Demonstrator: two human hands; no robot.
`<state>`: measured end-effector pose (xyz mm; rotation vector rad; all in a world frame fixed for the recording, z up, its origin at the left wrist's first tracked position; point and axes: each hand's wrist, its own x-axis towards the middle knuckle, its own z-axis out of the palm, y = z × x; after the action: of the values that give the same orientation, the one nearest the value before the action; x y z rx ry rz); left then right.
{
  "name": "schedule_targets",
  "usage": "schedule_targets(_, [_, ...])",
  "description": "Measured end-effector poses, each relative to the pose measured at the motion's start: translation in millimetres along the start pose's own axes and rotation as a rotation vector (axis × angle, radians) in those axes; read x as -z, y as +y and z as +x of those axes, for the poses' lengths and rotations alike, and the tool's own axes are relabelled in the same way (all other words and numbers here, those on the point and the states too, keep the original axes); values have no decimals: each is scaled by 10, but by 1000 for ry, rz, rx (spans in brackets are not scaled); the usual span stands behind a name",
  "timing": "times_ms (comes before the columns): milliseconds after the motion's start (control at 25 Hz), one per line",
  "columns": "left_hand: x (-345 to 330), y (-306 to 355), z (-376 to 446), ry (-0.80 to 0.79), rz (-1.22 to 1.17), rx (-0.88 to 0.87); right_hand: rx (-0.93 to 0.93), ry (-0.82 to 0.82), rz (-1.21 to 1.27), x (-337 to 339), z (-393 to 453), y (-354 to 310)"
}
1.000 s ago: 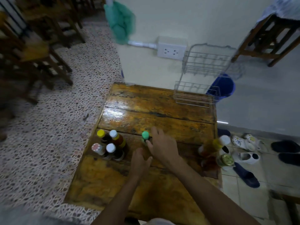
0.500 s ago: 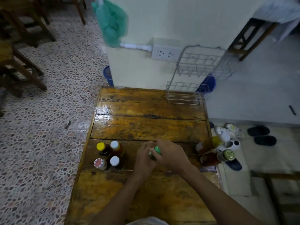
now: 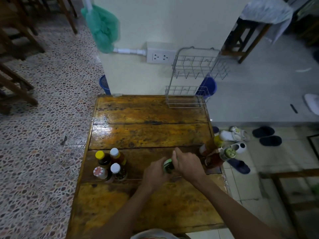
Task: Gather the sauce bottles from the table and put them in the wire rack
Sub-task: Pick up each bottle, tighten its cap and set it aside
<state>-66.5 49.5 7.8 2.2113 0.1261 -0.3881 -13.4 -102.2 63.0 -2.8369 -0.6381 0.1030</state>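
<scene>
A small green-capped bottle [image 3: 168, 165] sits between both hands at the middle of the wooden table [image 3: 148, 131]. My left hand [image 3: 155, 174] wraps it from the left and my right hand [image 3: 187, 163] covers it from the right. Several sauce bottles stand in a cluster at the table's left: a yellow-capped one [image 3: 102, 157], two white-capped ones [image 3: 117, 155] [image 3: 118, 170] and a red-and-white-capped one [image 3: 101, 173]. More bottles [image 3: 215, 155] stand at the right edge. The two-tier wire rack [image 3: 191, 83] stands at the far right corner, nothing in it.
A wall with a socket [image 3: 160, 56] and a hanging green bag [image 3: 102, 30] rises behind the table. Blue bins [image 3: 208, 87] sit on the floor by the rack. Shoes [image 3: 240, 147] lie to the right, wooden chairs [image 3: 15, 66] to the left.
My left hand has come up beside the green-capped bottle and closed on it next to the right hand. The camera has tilted, bringing the rack more into view.
</scene>
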Motion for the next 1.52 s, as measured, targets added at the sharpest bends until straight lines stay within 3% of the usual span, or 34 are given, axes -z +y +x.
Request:
schedule_targets(360, [-317, 164, -279, 266, 395, 46, -317, -214, 158, -196, -200, 123])
schedule_targets(440, [-345, 183, -314, 305, 446, 19, -318, -327, 137, -175, -180, 137])
schedule_targets(520, [-374, 167, -305, 325, 457, -31, -281, -284, 36, -80, -214, 108])
schedule_targets(600, [-327, 167, -252, 227, 282, -72, -183, -99, -86, 50, -289, 79])
schedule_targets(720, [-37, 229, -80, -176, -82, -73, 104, 43, -202, 210, -404, 163])
schedule_targets(800, [81, 294, -24, -337, -52, -118, 180, 85, -182, 240, -466, 287])
schedule_targets(1160, [-428, 515, -99, 3, 487, -134, -361, -22, 189, 45, -649, 476])
schedule_targets(1320, [-668, 534, -173, 44, 614, -167, -586, -325, 313, -107, -777, 585])
schedule_targets(1400, [-811, 535, -178, 46, 658, -208, -755, -477, 495, -130, -866, 686])
schedule_targets(1520, [-1018, 550, -157, 23, 673, -252, -996, -514, 852, -46, -1024, 858])
